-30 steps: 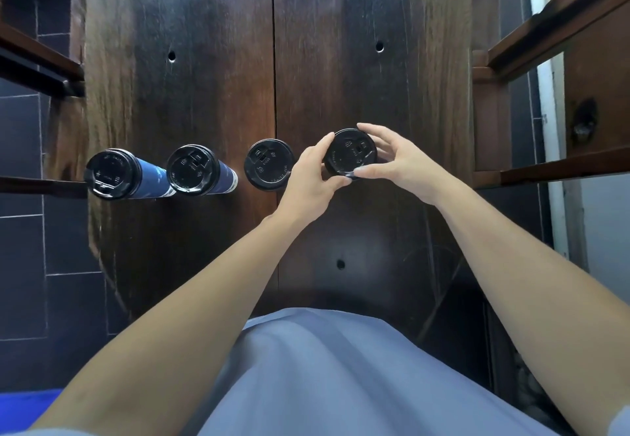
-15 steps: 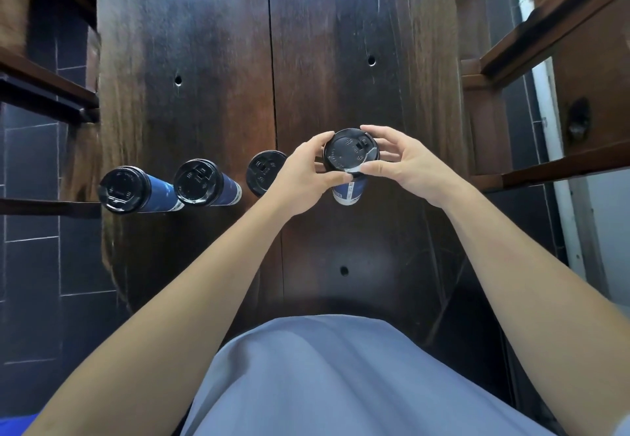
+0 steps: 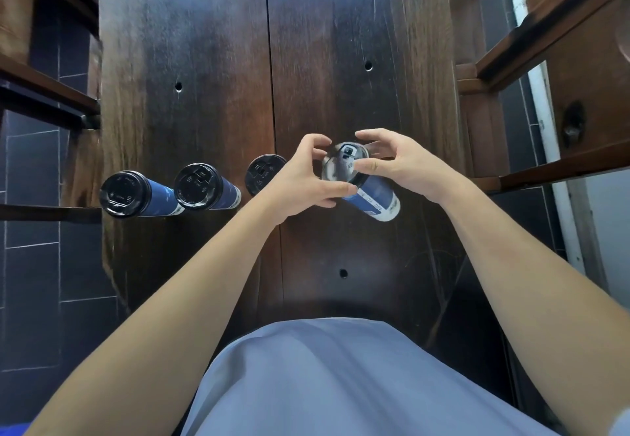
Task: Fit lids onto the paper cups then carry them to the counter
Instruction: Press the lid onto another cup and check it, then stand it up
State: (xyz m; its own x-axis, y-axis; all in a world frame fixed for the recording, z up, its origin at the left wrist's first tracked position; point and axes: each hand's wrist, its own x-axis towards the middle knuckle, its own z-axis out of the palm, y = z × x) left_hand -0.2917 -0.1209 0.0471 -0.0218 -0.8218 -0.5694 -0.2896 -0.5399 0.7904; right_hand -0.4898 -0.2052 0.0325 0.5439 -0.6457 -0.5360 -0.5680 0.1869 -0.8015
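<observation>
Head view, looking down on a dark wooden table [image 3: 341, 43]. Both hands meet right of centre over a blue paper cup [image 3: 375, 197] capped with a black lid [image 3: 344, 166]. The left hand [image 3: 306, 180] has its fingers [image 3: 335, 192] clamped on the lid's left and near rim; the right hand [image 3: 405, 166] has its thumb on the lid's right edge, the other fingers curled apart above the far side. The cup looks tilted, base toward the near right; whether it touches the table cannot be told. To the left stand three more lidded cups: the left cup [image 3: 126, 193], the middle cup [image 3: 199, 186], and a third cup [image 3: 262, 173] partly hidden behind the left hand.
</observation>
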